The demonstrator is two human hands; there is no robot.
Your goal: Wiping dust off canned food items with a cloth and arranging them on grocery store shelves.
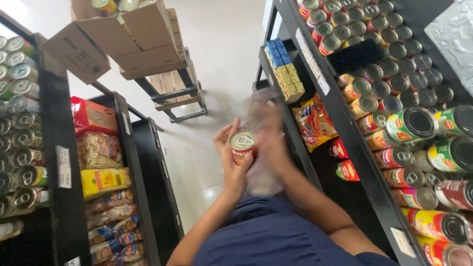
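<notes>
Item: small tin can (pixel 242 146) with a pull-tab lid, red and white label, held upright at chest height between two shelving units, lid toward the camera. Left hand (pixel 230 156): fingers curled around the can's left side and back, thumb up along the near wall, pinching the body firmly. Right hand (pixel 268 143): motion-blurred against the can's right side with something pale and filmy, possibly a cloth or a plastic wrap; whether its fingers are spread or closed cannot be told. Handling note, as a judgement: the can is best kept steady by the left-hand grip low on the body, lid level and clear of the fingertips, while the right hand works around the wall, so that the label stays readable and the pull tab is not caught. Containers beyond the right fingers: a dark shelf rack (pixel 345 128) holding rows of cans (pixel 394 49) standing with lids up on the top tier, larger cans (pixel 413 124) lying on their sides below, and yellow and blue cartons (pixel 283 69) and snack packets (pixel 315 123) on an inner shelf. Beyond the left fingers: a second rack (pixel 64 207) with lying cans (pixel 19 128) and bagged noodles and snacks (pixel 101 148). Above the fingertips: an open cardboard box (pixel 118 39) with cans inside, resting on a wooden stand (pixel 172 88).
</notes>
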